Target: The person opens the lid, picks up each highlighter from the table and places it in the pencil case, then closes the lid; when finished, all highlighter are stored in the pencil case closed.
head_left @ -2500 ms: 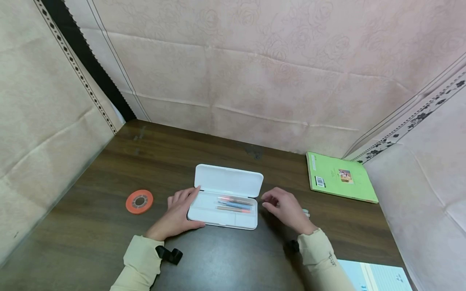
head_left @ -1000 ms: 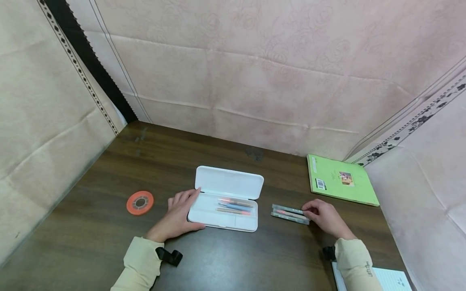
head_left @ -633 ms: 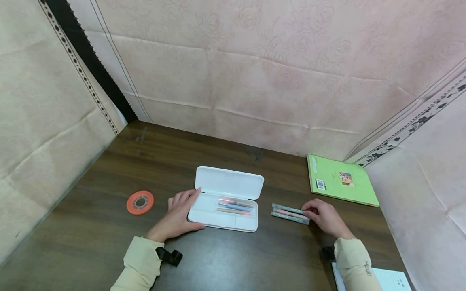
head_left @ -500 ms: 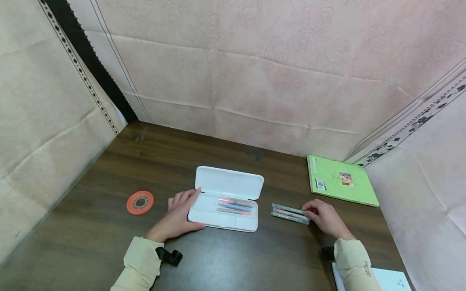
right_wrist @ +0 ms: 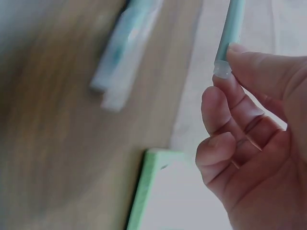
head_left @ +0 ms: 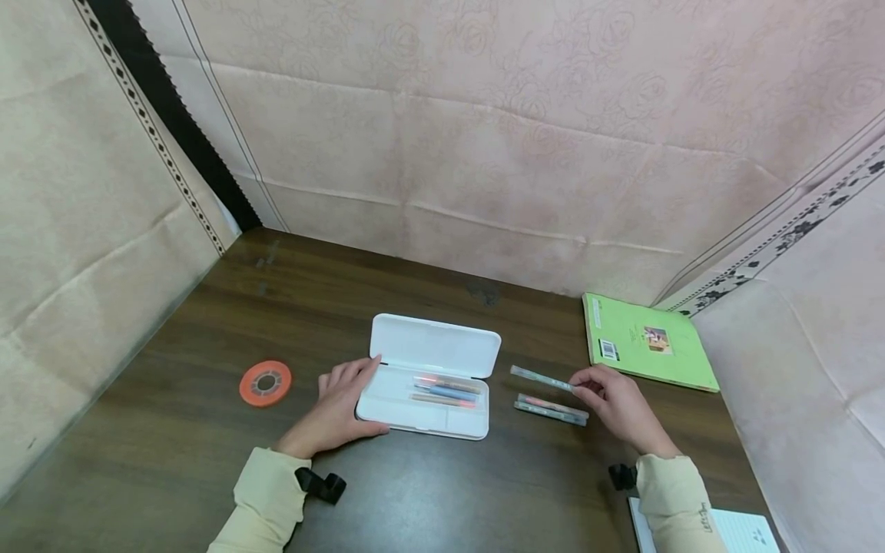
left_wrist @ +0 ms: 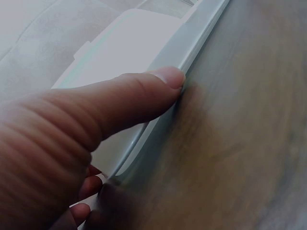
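My left hand [head_left: 339,407] grips the left end of an open white pencil case [head_left: 408,418]. Its thumb [left_wrist: 163,79] presses along the case's front edge, with the other fingers around the left side. Several pens [head_left: 445,392] lie inside, in orange-red, blue and grey tones. To the right of the case, my right hand [head_left: 615,403] pinches one end of a pale green-blue pen [head_left: 542,379] between thumb and fingertips, the pen pointing left. In the right wrist view the clear end of this pen [right_wrist: 229,36] shows at the fingertips. Two more pens [head_left: 551,409] lie side by side just below it.
An orange ring-shaped roll [head_left: 266,384] lies on the brown wooden table [head_left: 429,499] to the left. A green book [head_left: 650,342] lies at the back right. Under the right sleeve is a light blue notebook [head_left: 743,530]. Patterned cloth hangs around the table.
My right hand moved right from beside the case to the three pens, then took one by its end and shifted it up and left, away from the other two. The left hand stays put.
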`<state>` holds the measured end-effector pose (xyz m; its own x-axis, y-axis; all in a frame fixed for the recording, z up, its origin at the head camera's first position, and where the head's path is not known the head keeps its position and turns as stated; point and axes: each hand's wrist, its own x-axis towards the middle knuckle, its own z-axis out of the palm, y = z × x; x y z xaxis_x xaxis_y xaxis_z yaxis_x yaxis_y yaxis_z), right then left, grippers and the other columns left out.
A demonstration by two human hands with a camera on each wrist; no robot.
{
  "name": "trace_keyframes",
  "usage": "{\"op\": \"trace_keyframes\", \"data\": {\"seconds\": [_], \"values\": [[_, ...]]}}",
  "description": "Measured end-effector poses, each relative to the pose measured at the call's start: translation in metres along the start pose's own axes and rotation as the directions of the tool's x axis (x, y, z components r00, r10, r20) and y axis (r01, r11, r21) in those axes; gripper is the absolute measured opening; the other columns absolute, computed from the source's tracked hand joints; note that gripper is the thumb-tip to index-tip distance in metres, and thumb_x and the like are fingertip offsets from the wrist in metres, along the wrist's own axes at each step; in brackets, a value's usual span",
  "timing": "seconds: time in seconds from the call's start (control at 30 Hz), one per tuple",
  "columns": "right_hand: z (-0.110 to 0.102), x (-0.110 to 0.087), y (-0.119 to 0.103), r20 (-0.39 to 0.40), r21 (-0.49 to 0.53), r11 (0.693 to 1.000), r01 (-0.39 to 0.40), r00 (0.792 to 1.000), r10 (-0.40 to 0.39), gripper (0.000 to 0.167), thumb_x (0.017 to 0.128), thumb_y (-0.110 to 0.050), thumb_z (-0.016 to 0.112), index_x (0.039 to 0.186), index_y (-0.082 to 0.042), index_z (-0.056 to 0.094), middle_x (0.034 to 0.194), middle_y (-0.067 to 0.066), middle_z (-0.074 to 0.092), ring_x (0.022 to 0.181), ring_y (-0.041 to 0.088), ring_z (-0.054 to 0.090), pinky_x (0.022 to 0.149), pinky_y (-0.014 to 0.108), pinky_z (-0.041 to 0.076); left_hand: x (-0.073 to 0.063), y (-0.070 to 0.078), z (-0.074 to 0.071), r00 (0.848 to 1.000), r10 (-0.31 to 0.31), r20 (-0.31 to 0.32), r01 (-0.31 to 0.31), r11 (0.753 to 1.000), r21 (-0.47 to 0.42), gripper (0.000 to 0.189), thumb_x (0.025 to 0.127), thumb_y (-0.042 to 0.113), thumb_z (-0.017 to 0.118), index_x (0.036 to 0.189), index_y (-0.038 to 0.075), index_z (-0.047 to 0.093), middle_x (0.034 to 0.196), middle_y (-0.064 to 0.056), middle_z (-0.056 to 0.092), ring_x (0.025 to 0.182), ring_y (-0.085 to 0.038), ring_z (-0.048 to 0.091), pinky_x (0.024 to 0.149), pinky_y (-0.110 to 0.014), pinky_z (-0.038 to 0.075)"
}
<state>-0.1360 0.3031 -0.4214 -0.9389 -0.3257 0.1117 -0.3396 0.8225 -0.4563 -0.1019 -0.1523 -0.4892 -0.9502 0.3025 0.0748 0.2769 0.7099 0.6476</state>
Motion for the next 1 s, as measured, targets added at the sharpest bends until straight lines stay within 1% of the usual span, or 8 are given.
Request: {"op": "trace_keyframes", "data": {"seconds": [0.13, 0.27, 0.4, 0.57, 0.73, 0.8, 1.0], "values": [[-0.002, 0.006, -0.020, -0.007, 0.010, 0.998, 0.055, 0.998, -0.055, 0.007, 0.093, -0.014, 0.069, 0.098, -0.020, 0.069, 0.091, -0.008, 0.062, 0.074, 0.006, 0.052, 0.064, 0.024, 0.047, 0.000, 0.000, 0.000, 1.000, -0.004, 0.004, 0.004, 1.000, -0.001, 0.109, 0.072, 0.047, 0.085, 0.157, 0.012, 0.026, 0.149, -0.014, 0.039, 0.129, -0.034, 0.030, 0.091, -0.048, 0.020], [0.002, 0.013, -0.043, 0.006, 0.029, 0.997, 0.074, 0.997, -0.074, 0.008, 0.093, -0.015, 0.069, 0.097, -0.022, 0.069, 0.093, -0.009, 0.061, 0.074, 0.007, 0.052, 0.065, 0.023, 0.047, 0.000, 0.001, -0.002, 1.000, -0.009, 0.011, 0.009, 1.000, -0.004, 0.109, 0.073, 0.047, 0.084, 0.157, 0.012, 0.025, 0.150, -0.014, 0.039, 0.130, -0.034, 0.030, 0.092, -0.048, 0.019], [0.013, 0.023, -0.067, 0.030, 0.052, 0.994, 0.097, 0.995, -0.099, 0.007, 0.092, -0.016, 0.070, 0.097, -0.021, 0.070, 0.094, -0.009, 0.061, 0.074, 0.007, 0.054, 0.066, 0.023, 0.048, 0.000, 0.002, -0.003, 1.000, -0.010, 0.013, 0.010, 1.000, -0.004, 0.109, 0.073, 0.048, 0.084, 0.157, 0.012, 0.025, 0.151, -0.014, 0.038, 0.131, -0.034, 0.029, 0.093, -0.048, 0.019], [0.034, 0.034, -0.090, 0.062, 0.057, 0.987, 0.149, 0.986, -0.152, 0.008, 0.090, -0.016, 0.072, 0.098, -0.019, 0.071, 0.092, -0.009, 0.061, 0.075, 0.006, 0.054, 0.067, 0.023, 0.049, 0.000, 0.001, -0.001, 1.000, -0.010, 0.014, 0.010, 1.000, -0.008, 0.109, 0.073, 0.046, 0.085, 0.157, 0.012, 0.025, 0.151, -0.014, 0.038, 0.131, -0.034, 0.029, 0.094, -0.048, 0.019], [0.054, 0.042, -0.102, 0.099, 0.057, 0.980, 0.193, 0.975, -0.198, 0.010, 0.089, -0.013, 0.073, 0.099, -0.014, 0.072, 0.091, -0.006, 0.062, 0.076, 0.006, 0.053, 0.071, 0.024, 0.050, 0.001, 0.001, -0.001, 1.000, -0.009, 0.011, 0.009, 1.000, -0.003, 0.109, 0.072, 0.046, 0.085, 0.157, 0.011, 0.025, 0.151, -0.015, 0.038, 0.131, -0.034, 0.030, 0.094, -0.048, 0.019], [0.059, 0.044, -0.105, 0.107, 0.061, 0.980, 0.189, 0.975, -0.194, 0.010, 0.088, -0.011, 0.073, 0.098, -0.014, 0.072, 0.091, -0.005, 0.062, 0.076, 0.007, 0.053, 0.071, 0.026, 0.050, 0.000, 0.002, -0.001, 1.000, -0.007, 0.008, 0.007, 1.000, -0.004, 0.109, 0.072, 0.045, 0.086, 0.157, 0.011, 0.026, 0.150, -0.015, 0.039, 0.131, -0.034, 0.030, 0.093, -0.048, 0.019], [0.072, 0.047, -0.111, 0.138, 0.047, 0.988, 0.145, 0.979, -0.150, 0.010, 0.089, -0.011, 0.072, 0.098, -0.015, 0.073, 0.094, -0.005, 0.063, 0.078, 0.008, 0.054, 0.074, 0.027, 0.050, 0.000, 0.001, -0.001, 1.000, -0.006, 0.007, 0.006, 1.000, -0.002, 0.109, 0.072, 0.044, 0.086, 0.157, 0.011, 0.026, 0.150, -0.015, 0.039, 0.131, -0.034, 0.030, 0.093, -0.048, 0.019]]}}
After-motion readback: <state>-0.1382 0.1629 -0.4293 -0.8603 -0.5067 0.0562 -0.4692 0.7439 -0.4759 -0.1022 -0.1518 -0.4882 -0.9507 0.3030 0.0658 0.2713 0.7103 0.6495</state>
